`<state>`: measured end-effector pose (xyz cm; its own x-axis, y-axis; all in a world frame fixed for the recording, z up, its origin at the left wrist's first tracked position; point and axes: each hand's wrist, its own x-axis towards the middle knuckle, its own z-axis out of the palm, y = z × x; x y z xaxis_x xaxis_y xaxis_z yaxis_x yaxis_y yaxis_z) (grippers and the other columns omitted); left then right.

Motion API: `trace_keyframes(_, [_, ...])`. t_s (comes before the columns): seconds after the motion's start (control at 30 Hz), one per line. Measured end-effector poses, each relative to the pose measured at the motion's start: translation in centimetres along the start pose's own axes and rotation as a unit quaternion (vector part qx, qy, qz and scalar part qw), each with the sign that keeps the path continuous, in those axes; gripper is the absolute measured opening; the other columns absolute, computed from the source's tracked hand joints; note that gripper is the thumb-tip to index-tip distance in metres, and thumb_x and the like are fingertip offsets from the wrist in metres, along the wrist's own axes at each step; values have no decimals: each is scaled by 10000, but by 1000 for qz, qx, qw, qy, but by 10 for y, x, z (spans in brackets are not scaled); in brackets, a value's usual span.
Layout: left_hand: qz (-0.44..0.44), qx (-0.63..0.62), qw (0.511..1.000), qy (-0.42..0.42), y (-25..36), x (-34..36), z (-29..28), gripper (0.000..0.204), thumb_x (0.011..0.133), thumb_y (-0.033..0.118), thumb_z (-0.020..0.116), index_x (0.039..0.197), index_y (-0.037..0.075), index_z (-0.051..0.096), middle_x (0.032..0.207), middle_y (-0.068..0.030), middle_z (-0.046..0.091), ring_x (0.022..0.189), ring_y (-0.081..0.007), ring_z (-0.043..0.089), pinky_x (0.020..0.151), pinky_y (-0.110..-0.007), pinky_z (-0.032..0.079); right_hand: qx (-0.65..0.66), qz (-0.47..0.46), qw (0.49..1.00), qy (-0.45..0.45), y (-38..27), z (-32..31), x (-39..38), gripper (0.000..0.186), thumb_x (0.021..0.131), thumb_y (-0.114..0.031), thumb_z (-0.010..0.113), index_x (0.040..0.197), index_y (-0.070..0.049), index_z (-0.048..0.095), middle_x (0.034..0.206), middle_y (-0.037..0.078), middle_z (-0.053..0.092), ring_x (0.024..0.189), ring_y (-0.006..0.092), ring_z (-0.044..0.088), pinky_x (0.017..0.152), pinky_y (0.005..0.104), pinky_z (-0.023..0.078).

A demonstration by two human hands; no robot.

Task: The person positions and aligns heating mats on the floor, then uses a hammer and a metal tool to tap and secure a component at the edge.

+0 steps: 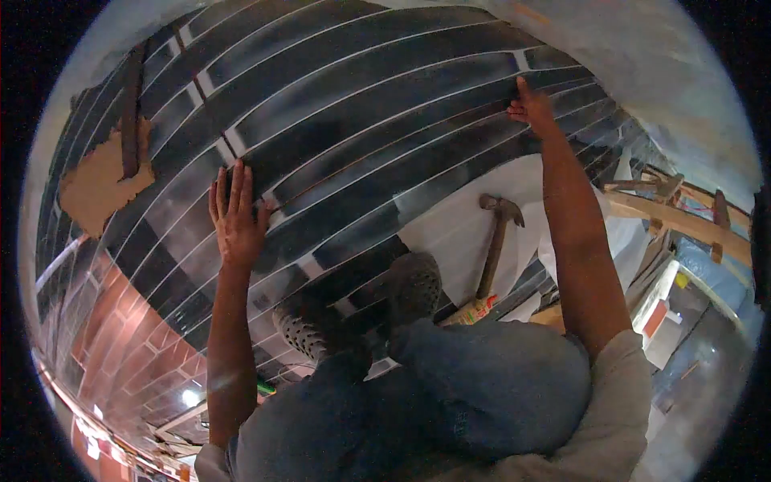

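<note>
My left hand [234, 213] lies with straight fingers on the dark strip tiles [353, 104], which are divided by pale lines. Higher on the right, my right hand [529, 108] touches the same surface beside a pale joint, one finger stretched forward and the others slightly bent, holding nothing that I can see. A claw hammer [491, 245] rests on white sheeting [450, 249] below my right hand. Both my feet, in perforated shoes [414, 285], are under me near the hammer.
A torn cardboard piece [96, 193] with a dark bar [128, 145] over it is at the left. At the right lie a pile of wooden offcuts [683, 217] and blue material [707, 273]. A pale wall [683, 80] borders the dark surface at the upper right.
</note>
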<state>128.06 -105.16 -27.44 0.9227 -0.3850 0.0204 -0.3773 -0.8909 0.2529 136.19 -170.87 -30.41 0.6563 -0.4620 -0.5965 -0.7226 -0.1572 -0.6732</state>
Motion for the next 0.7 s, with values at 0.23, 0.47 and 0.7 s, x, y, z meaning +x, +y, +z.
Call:
trace_keyframes(0.23, [-5, 12, 1000, 20, -13, -12, 8, 709, 859, 302, 661, 1477, 87, 387, 1564, -89, 332, 1458, -342, 244, 1185, -505, 153, -184, 8, 982, 50, -25, 44, -22, 722, 932, -665, 433, 691, -16, 638, 570, 97, 641, 495, 223, 647, 521, 374, 535])
trace_keyframes(0.47, [78, 38, 996, 25, 13, -1, 17, 747, 948, 566, 459, 1476, 44, 377, 1557, -144, 324, 1437, -395, 259, 1172, -537, 163, -366, -126, 895, 223, -10, 16, -24, 663, 958, -587, 461, 743, 9, 657, 596, 115, 664, 553, 232, 682, 649, 365, 557])
trace_keyframes(0.7, [65, 71, 995, 35, -2, 0, -1, 788, 959, 634, 385, 1474, 37, 379, 1544, -142, 350, 1435, -385, 273, 1163, -536, 192, -256, -24, 961, 99, -43, 48, -32, 658, 939, -599, 499, 771, 19, 650, 605, 103, 662, 549, 251, 672, 647, 398, 548])
